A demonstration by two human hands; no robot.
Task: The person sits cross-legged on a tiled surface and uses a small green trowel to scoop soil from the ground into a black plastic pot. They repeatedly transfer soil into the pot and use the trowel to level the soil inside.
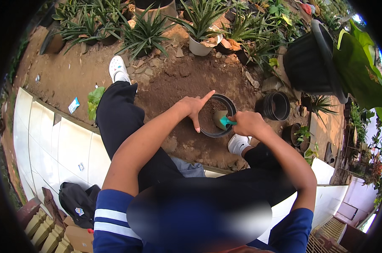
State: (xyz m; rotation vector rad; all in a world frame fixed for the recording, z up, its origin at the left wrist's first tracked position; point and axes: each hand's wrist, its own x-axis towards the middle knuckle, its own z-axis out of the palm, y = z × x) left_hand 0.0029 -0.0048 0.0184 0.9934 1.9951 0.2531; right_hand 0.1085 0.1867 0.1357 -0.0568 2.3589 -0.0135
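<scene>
A round black plastic plant pot (217, 134) with brown soil (209, 115) inside stands on the bare earth between my feet. My left hand (195, 109) is spread at the pot's left side, thumb and forefinger apart along the rim, gripping no tool. At the right rim, my right hand (246, 122) is closed on the turquoise handle of a small hand trowel (224, 121). The trowel's blade points down into the pot over a paler, tan patch whose nature I cannot tell. The fingers of my right hand are partly hidden by its back.
A stack of black pots (277, 106) lies to the right, below a large black planter (308, 63) with broad leaves. Potted spiky plants (145, 36) and a white pot (201, 46) line the far side, with stones near them. White tiles (67, 142) and a black bag (75, 200) are at lower left.
</scene>
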